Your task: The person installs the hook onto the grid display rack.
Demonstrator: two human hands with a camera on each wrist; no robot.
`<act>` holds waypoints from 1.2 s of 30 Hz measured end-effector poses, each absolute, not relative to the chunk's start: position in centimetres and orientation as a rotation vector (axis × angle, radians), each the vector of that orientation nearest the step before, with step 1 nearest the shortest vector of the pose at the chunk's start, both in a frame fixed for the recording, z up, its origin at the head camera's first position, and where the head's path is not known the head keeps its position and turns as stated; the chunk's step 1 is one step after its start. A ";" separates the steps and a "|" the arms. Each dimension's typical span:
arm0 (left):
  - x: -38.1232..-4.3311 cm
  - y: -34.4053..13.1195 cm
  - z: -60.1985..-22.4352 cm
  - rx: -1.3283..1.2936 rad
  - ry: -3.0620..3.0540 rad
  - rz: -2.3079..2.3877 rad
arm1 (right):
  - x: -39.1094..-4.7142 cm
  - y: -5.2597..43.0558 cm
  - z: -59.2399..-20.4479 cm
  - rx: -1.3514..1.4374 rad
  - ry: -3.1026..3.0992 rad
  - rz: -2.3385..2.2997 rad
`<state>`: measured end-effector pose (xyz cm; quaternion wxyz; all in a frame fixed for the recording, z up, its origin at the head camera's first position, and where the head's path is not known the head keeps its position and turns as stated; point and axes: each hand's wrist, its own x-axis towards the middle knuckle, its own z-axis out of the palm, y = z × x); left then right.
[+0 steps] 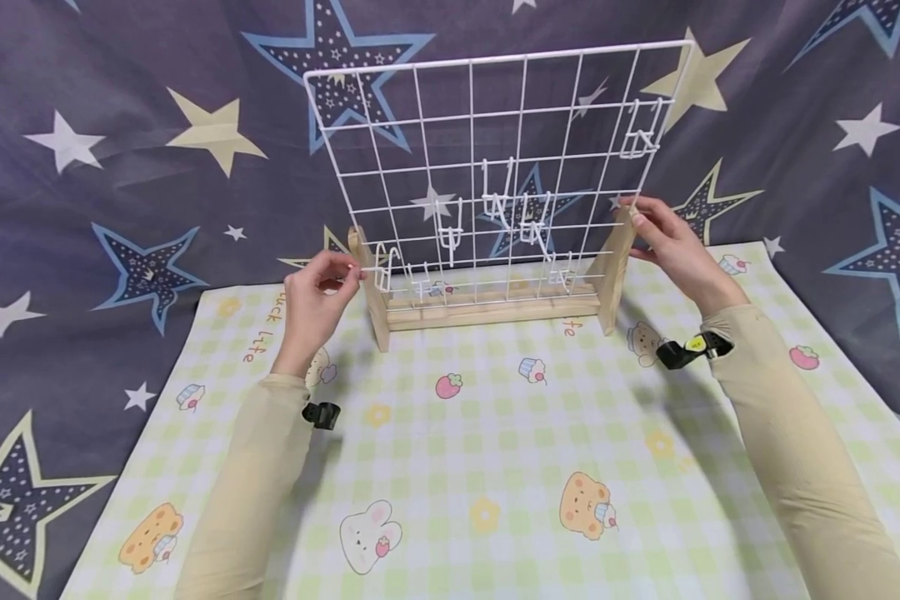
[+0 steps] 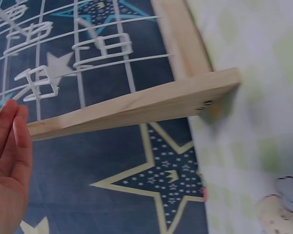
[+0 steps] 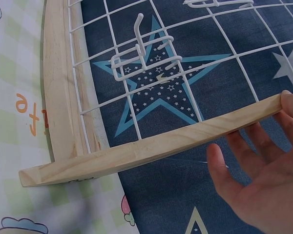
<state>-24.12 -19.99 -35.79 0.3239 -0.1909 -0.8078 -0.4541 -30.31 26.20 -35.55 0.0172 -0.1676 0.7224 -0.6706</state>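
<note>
A white wire grid panel (image 1: 495, 108) stands upright in a wooden stand (image 1: 487, 313) with two side posts. My left hand (image 1: 315, 304) is beside the left post, its thumb and fingertips pinching the prong of a white wire hook (image 1: 385, 268) low on the grid's left side. That hook (image 2: 38, 83) also shows in the left wrist view, where the fingertips partly hide its prong. With my right hand (image 1: 671, 242) I hold the upper end of the right post (image 1: 617, 271). The right wrist view has the post (image 3: 161, 141) between thumb and fingers.
Several more white hooks hang on the grid, among them a middle one (image 1: 498, 200) and one at the upper right (image 1: 640, 133). The stand rests on a green checked tablecloth (image 1: 420, 450). A dark star-patterned cloth (image 1: 157, 75) is behind it.
</note>
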 end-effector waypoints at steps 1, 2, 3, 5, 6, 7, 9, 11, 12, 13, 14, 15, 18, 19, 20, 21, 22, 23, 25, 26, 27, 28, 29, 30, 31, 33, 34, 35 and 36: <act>-24.4 -20.0 -35.6 -0.510 -2.105 -1.202 | -30.3 26.2 -35.5 -0.518 2.248 -2.084; -24.6 -20.0 -35.4 -0.520 -2.091 -1.216 | -30.2 26.2 -35.5 -0.519 2.246 -2.084; -24.7 -20.0 -35.1 -0.530 -2.077 -1.225 | -30.2 26.3 -35.5 -0.520 2.246 -2.084; -24.9 -19.9 -34.5 -0.544 -2.051 -1.247 | -30.2 26.3 -35.5 -0.525 2.237 -2.087; -25.0 -19.8 -34.2 -0.551 -2.041 -1.254 | -30.3 26.3 -35.5 -0.527 2.233 -2.089; -25.1 -19.8 -33.9 -0.553 -2.034 -1.255 | -30.3 26.3 -35.5 -0.530 2.229 -2.092; -25.3 -19.7 -33.5 -0.547 -2.026 -1.246 | -30.3 26.3 -35.5 -0.532 2.227 -2.094; -25.5 -19.7 -33.1 -0.538 -2.024 -1.239 | -30.3 26.3 -35.5 -0.530 2.229 -2.094; -25.6 -19.7 -32.9 -0.534 -2.025 -1.233 | -30.3 26.3 -35.5 -0.529 2.229 -2.094; -25.7 -19.7 -32.8 -0.531 -2.025 -1.235 | -30.2 26.3 -35.5 -0.525 2.230 -2.094; -25.7 -19.7 -32.7 -0.527 -2.026 -1.233 | -30.2 26.3 -35.5 -0.520 2.234 -2.091; -25.7 -19.8 -32.6 -0.524 -2.027 -1.234 | -30.2 26.3 -35.5 -0.516 2.229 -2.093; -25.5 -19.8 -32.0 -0.525 -2.018 -1.236 | -30.1 26.3 -35.4 -0.505 2.231 -2.087; -25.4 -19.8 -31.8 -0.533 -2.011 -1.239 | -30.1 26.2 -35.4 -0.501 2.236 -2.083; -25.3 -19.8 -31.6 -0.536 -2.004 -1.235 | -30.1 26.2 -35.4 -0.500 2.237 -2.082; -25.3 -19.8 -31.4 -0.543 -1.996 -1.234 | -30.1 26.2 -35.4 -0.500 2.239 -2.079; -25.2 -19.9 -31.2 -0.546 -1.988 -1.235 | -30.1 26.2 -35.4 -0.499 2.244 -2.074; -25.2 -19.9 -31.0 -0.550 -1.979 -1.239 | -30.0 26.2 -35.4 -0.499 2.248 -2.070; -25.2 -20.0 -30.6 -0.559 -1.971 -1.226 | -30.0 26.2 -35.4 -0.498 2.252 -2.063; -25.2 -20.0 -30.4 -0.555 -1.967 -1.221 | -30.0 26.2 -35.4 -0.497 2.255 -2.060; -25.2 -20.1 -30.1 -0.563 -1.967 -1.209 | -30.0 26.2 -35.4 -0.496 2.258 -2.057; -25.2 -20.1 -29.9 -0.563 -1.964 -1.206 | -30.0 26.2 -35.3 -0.496 2.256 -2.059; -25.1 -20.2 -29.7 -0.570 -1.964 -1.196 | -30.0 26.2 -35.3 -0.498 2.256 -2.059; -25.1 -20.3 -29.4 -0.568 -1.964 -1.186 | -30.0 26.2 -35.3 -0.499 2.255 -2.062; -25.1 -20.3 -29.2 -0.561 -1.962 -1.187 | -30.0 26.1 -35.3 -0.500 2.257 -2.063; -25.2 -20.4 -28.8 -0.531 -1.959 -1.201 | -30.0 26.1 -35.3 -0.501 2.259 -2.063; -25.2 -20.3 -28.5 -0.510 -1.956 -1.212 | -30.0 26.1 -35.3 -0.500 2.262 -2.061; -25.3 -20.4 -28.3 -0.504 -1.954 -1.208 | -30.0 26.1 -35.3 -0.499 2.266 -2.057; -25.3 -20.3 -28.1 -0.488 -1.948 -1.217 | -30.0 26.2 -35.3 -0.497 2.267 -2.056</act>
